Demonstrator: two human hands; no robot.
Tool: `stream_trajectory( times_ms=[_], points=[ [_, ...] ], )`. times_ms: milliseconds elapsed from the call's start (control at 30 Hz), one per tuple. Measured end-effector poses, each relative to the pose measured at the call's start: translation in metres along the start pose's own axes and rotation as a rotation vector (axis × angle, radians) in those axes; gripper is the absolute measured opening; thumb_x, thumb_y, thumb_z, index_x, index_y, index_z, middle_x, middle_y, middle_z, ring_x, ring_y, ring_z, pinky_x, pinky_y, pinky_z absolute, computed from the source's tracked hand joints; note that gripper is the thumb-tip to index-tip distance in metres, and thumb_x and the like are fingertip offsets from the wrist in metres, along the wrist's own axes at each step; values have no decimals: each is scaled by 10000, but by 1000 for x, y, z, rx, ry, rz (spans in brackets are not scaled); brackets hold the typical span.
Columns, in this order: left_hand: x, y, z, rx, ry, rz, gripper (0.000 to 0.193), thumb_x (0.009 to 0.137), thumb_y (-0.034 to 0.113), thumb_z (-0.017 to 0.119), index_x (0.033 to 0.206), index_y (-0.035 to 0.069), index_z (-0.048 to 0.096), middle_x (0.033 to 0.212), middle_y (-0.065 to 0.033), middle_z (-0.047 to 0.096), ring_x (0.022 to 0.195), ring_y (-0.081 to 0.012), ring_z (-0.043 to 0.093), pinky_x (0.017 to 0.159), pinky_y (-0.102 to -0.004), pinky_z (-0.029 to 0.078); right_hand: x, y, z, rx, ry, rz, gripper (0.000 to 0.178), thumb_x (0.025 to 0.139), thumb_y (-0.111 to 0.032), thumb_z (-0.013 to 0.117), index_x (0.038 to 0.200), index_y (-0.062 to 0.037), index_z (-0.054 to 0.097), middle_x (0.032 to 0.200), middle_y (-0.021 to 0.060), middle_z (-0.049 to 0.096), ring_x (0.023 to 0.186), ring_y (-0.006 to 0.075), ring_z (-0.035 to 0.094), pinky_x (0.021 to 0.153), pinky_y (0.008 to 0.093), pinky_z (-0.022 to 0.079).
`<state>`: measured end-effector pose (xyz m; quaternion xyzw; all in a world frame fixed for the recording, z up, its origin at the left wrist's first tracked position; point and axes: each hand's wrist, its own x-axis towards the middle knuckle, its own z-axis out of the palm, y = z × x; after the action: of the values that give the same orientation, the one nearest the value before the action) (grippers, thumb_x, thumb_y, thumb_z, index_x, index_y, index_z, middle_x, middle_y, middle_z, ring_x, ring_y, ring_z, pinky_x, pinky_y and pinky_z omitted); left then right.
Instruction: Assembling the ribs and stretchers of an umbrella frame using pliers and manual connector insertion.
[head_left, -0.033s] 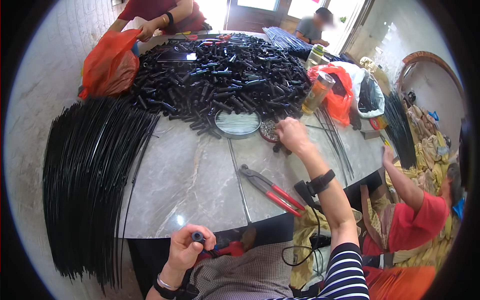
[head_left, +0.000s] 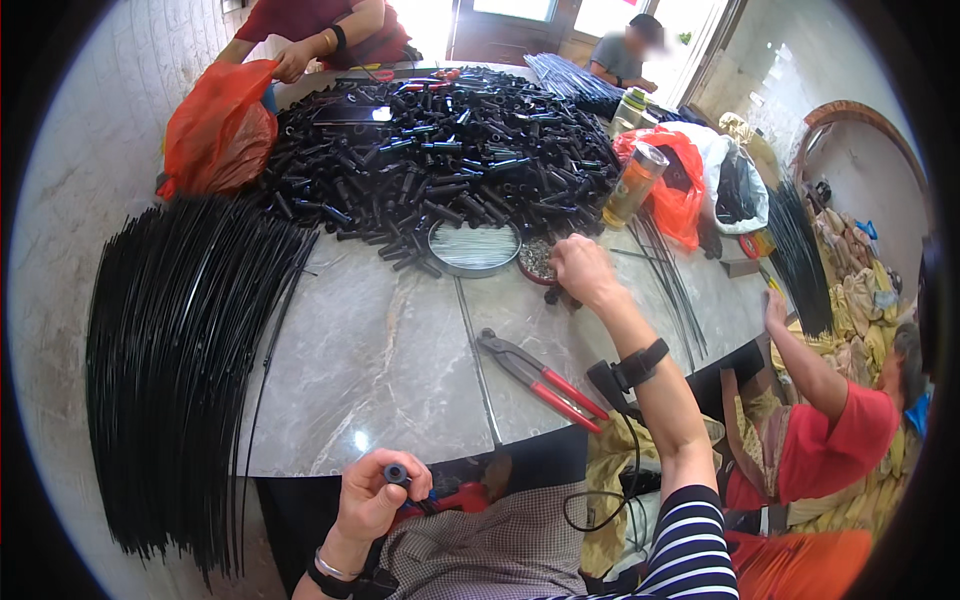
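Black tube [head_left: 396, 473] gripped in the left hand [head_left: 378, 500], by the table's [head_left: 340, 370] near edge. Holds the right hand [head_left: 585, 270] at the red dish [head_left: 533, 278] (cannot tell whether pinching anything), near a round tin [head_left: 475, 272] and heaped black parts [head_left: 420, 155].

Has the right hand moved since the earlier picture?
No, not visibly: the right hand remains at the red dish, right of the tabletop seam.

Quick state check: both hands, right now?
Left hand: closed, holding a black tubular piece.
Right hand: bunched at the edge of the small red-rimmed dish; whether it grips anything cannot be told.
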<state>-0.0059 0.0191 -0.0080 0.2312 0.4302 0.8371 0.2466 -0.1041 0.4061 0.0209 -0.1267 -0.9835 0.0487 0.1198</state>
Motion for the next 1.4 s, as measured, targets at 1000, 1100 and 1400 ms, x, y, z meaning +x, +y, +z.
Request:
stream_trajectory(
  times_ms=[1000, 1100, 1400],
  points=[
    [-33, 11, 27, 59, 54, 98, 416, 871, 386, 673, 1009, 7, 569, 729, -50, 525, 707, -170, 506, 707, -347, 445, -171, -111, -54, 2512, -580, -46, 118, 974, -155, 548, 1038, -62, 582, 917, 14, 502, 792, 98, 447, 663, 238, 410],
    [-38, 13, 27, 55, 76, 122, 413, 871, 383, 674, 1011, 9, 569, 732, -48, 525, 710, -168, 506, 708, -345, 445, -181, -122, -48, 2558, -648, 12, 131, 976, -149, 542, 1036, -37, 575, 915, 21, 502, 787, 96, 451, 655, 231, 413],
    [-47, 12, 17, 16, 87, 153, 392, 885, 322, 670, 1069, -13, 584, 756, -61, 575, 738, -158, 543, 703, -311, 452, -185, -139, -39, 2503, -637, 109, 124, 956, -109, 565, 1032, -14, 590, 956, 65, 568, 802, 105, 524, 662, 233, 458]
  ],
)
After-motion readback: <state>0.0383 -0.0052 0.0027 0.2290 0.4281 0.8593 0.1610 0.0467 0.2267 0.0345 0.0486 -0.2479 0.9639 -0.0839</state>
